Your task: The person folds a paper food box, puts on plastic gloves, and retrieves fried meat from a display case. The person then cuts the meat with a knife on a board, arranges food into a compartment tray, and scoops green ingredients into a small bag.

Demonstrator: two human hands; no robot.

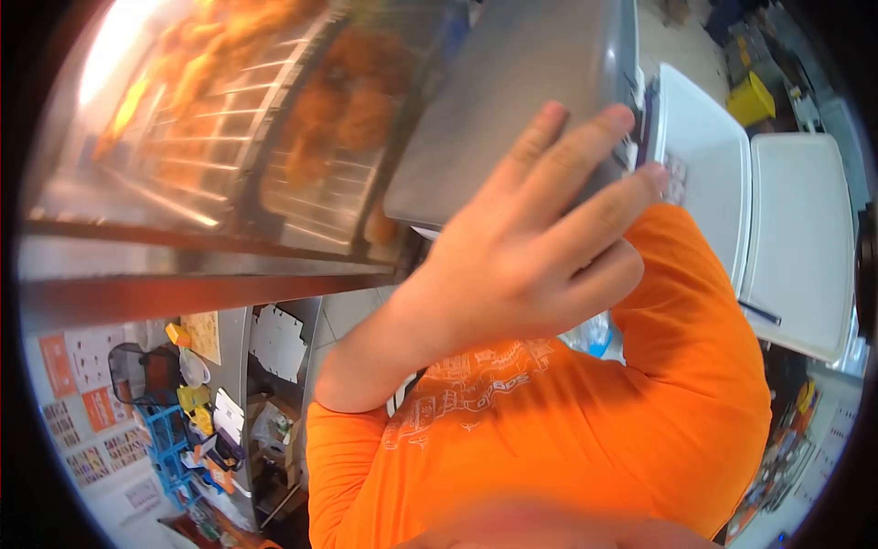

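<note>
My left hand [535, 247] reaches across in front of my chest, back of the hand up, with its fingers stretched out and apart. Nothing shows in its grip. Beneath and beyond the fingers is a smooth grey panel [503, 101]; whether the fingertips touch it I cannot tell. My right arm, in an orange sleeve [695, 284], bends upward at the right, and its hand is hidden from view. Left of the panel, a lit display case [192, 265] contains blurred, golden-brown fried food [352, 105] on wire racks [247, 110].
White lidded bins [796, 247] stand at the right, with a yellow container [752, 99] beyond them. At lower left are a blue rack [169, 448], a black mesh basket [137, 371] and grey shelving [240, 348]. The case's lower edge juts toward my left arm.
</note>
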